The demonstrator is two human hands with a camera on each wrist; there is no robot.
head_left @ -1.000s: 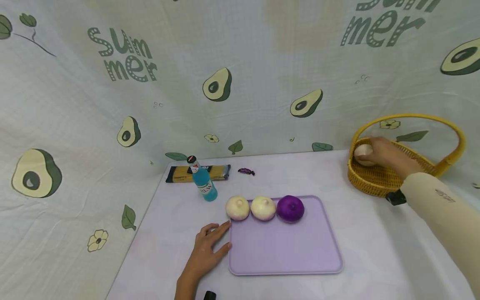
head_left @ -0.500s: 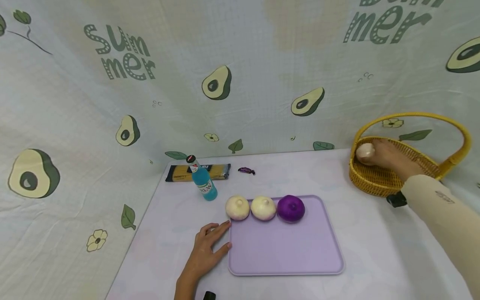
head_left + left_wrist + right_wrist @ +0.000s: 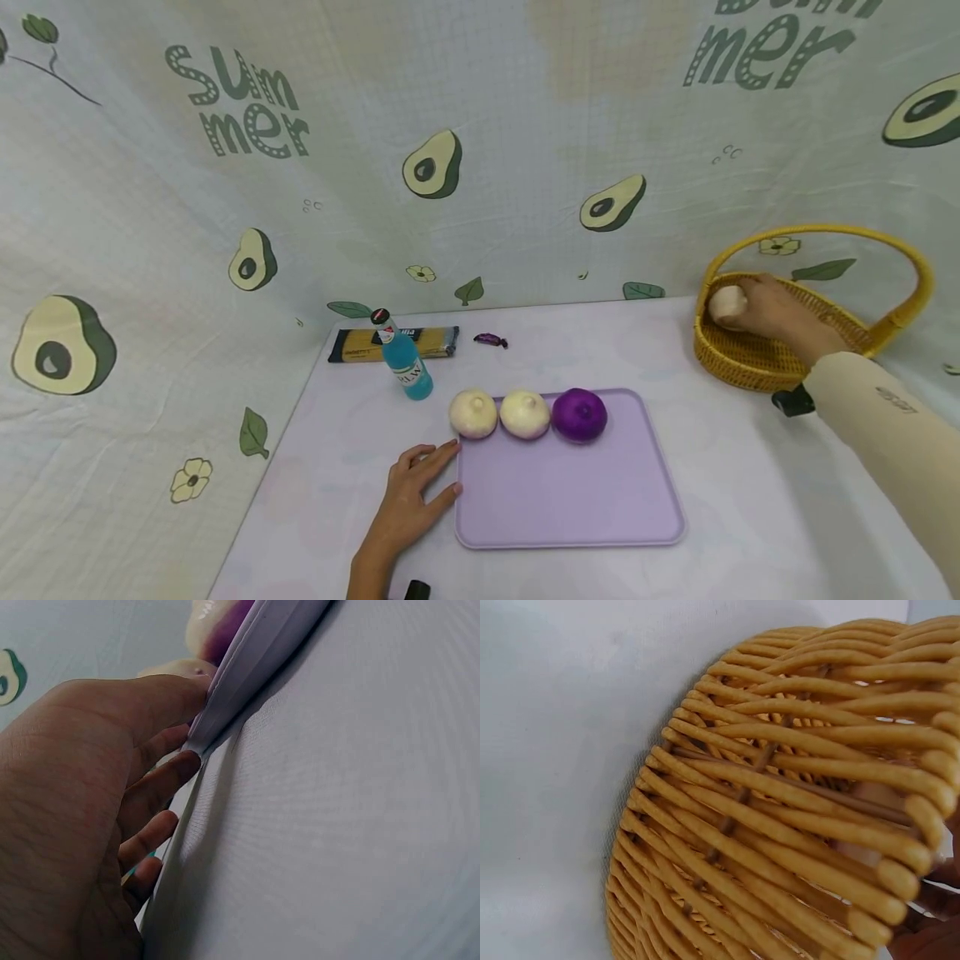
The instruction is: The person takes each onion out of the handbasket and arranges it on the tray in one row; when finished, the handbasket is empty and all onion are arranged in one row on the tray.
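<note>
My right hand [image 3: 768,308] reaches into the yellow wicker basket [image 3: 738,371] and grips a whitish round vegetable [image 3: 726,306] at its left end. In the right wrist view the basket's woven wall [image 3: 780,795] covers most of that hand and vegetable. My left hand [image 3: 410,502] rests at the left edge of the lilac tray [image 3: 570,500], thumb and index fingertip at its rim, fingers loosely spread. Along the tray's far side sit two white turnip-like vegetables, the left one [image 3: 473,414] at the corner and the other [image 3: 525,415] beside it, then a round purple one [image 3: 579,415].
Behind the tray to the left stands a blue bottle [image 3: 407,364] with a dark cap. A yellow and black packet of spaghetti [image 3: 438,342] lies behind it, and a small purple wrapped candy [image 3: 491,340] to the right. A printed cloth [image 3: 517,108] hangs at the back.
Very little differs. The right hand stays in the basket with the whitish vegetable, shifting it slightly. My left hand keeps its place at the tray edge.
</note>
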